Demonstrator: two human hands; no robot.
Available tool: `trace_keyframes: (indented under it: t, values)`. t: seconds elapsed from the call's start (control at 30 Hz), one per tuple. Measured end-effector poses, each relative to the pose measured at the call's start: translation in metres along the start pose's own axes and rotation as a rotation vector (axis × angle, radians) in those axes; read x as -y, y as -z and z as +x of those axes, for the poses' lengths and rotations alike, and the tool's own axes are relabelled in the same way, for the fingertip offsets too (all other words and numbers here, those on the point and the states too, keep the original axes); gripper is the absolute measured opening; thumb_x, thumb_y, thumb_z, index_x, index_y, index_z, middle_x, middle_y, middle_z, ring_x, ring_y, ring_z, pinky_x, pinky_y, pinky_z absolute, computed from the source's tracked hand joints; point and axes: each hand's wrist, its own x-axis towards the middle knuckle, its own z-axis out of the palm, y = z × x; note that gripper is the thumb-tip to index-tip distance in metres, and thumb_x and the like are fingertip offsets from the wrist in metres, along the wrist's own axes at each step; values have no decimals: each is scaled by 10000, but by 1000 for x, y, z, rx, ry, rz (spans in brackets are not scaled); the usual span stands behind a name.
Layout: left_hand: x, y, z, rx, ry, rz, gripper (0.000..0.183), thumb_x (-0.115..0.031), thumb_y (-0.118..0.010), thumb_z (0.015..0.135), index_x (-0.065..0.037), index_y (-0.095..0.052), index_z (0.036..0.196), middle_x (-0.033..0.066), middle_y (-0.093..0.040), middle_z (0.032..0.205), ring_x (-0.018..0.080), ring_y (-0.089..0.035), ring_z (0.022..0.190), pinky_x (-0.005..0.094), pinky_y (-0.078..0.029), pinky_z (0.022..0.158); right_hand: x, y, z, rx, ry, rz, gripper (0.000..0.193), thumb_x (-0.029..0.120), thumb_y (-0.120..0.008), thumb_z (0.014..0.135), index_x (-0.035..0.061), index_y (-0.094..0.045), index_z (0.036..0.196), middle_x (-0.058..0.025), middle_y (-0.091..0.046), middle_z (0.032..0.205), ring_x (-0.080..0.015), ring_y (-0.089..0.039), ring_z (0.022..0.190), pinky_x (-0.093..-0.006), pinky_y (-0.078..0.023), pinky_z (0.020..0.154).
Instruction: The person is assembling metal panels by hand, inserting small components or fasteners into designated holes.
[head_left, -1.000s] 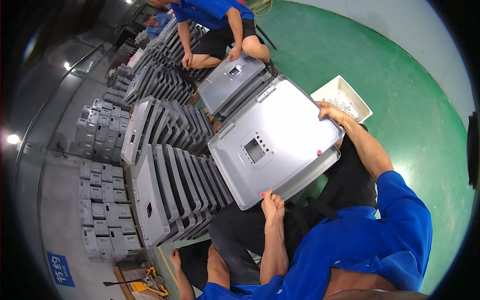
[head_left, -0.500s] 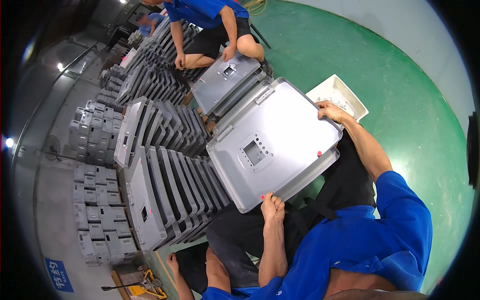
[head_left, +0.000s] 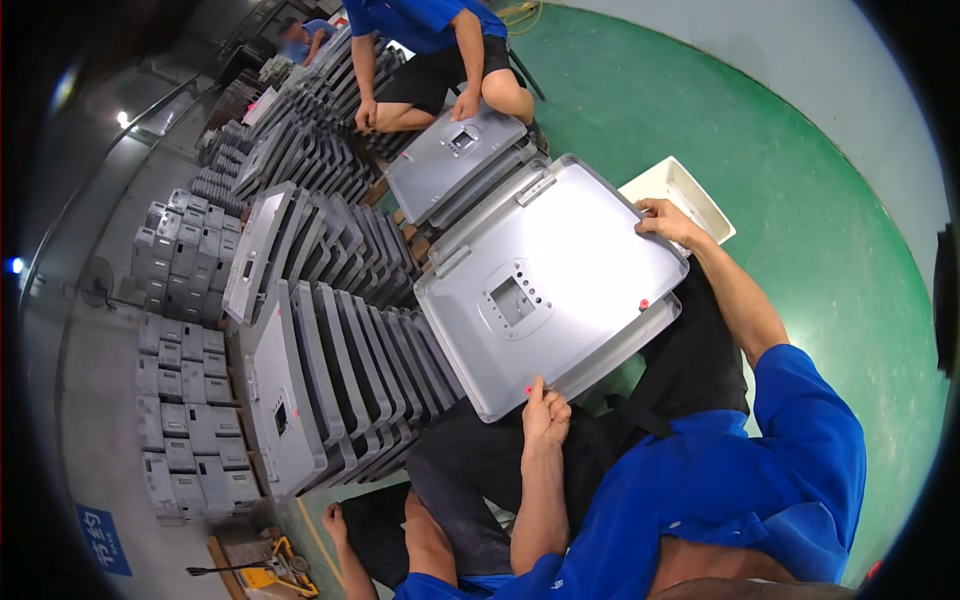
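Note:
A large grey metal door panel [head_left: 590, 240] with raised rims lies tilted across my lap. It has a square cut-out with small holes around it, and hinge pieces on its far left side. My right hand [head_left: 664, 222] grips its right rim, thumb on top. At the near edge, my left hand [head_left: 546, 412] is closed at the rim, one fingertip beside a small red plug [head_left: 529, 390]. Another red plug [head_left: 644, 305] sits near the right corner. A second metal panel [head_left: 630, 345] shows just beneath the first.
Stacks of similar panels [head_left: 340, 370] stand close on my left. Ahead, a co-worker's hand [head_left: 466, 104] rests on another panel [head_left: 450, 150]. A white bin [head_left: 690, 195] stands on the green floor by my right hand. A yellow pallet jack [head_left: 280, 572] is at lower left.
My left hand has shifted slightly, and a finger now reaches up over the panel's edge by the red plug. My right hand keeps its grip. The view has turned slightly.

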Motion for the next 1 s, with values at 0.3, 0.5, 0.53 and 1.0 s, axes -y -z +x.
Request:
trace_keyframes:
  t: [0.3, 0.5, 0.53, 1.0]
  values:
    - [5, -2, -44, 253, 31, 8, 535, -547, -414, 980, -57, -573, 835, -51, -265, 529, 74, -240, 412, 216, -193, 348, 30, 6, -17, -158, 73, -117, 534, 243, -724, 799, -35, -576, 1230, -126, -649, 995, -191, -610, 871, -352, -502, 782]
    - [-27, -26, -27, 516, 71, -283, 407, -387, -387, 1012, -18, -542, 942, 41, -424, 693, 145, -401, 576, 253, -298, 448, 127, -50, -67, -84, 561, -363, 347, 165, -705, 825, 48, -640, 1146, -133, -624, 1096, -264, -624, 952, -363, -520, 804]
    - [-29, -45, -20, 481, 71, -279, 408, -381, -385, 1012, -9, -544, 963, 53, -446, 715, 157, -431, 609, 260, -324, 464, 139, -60, -79, -24, 719, -462, 328, 154, -708, 818, 64, -647, 1128, -124, -610, 1106, -277, -608, 985, -366, -518, 817]
    - [-40, -85, 6, 454, -33, -217, 438, -366, -295, 1028, -35, -445, 1272, 63, -573, 1113, 176, -583, 973, 300, -504, 791, 164, -169, -111, 418, 1106, -961, 202, 170, -664, 743, 36, -712, 886, -131, -563, 1204, -305, -465, 1221, -448, -388, 1008]
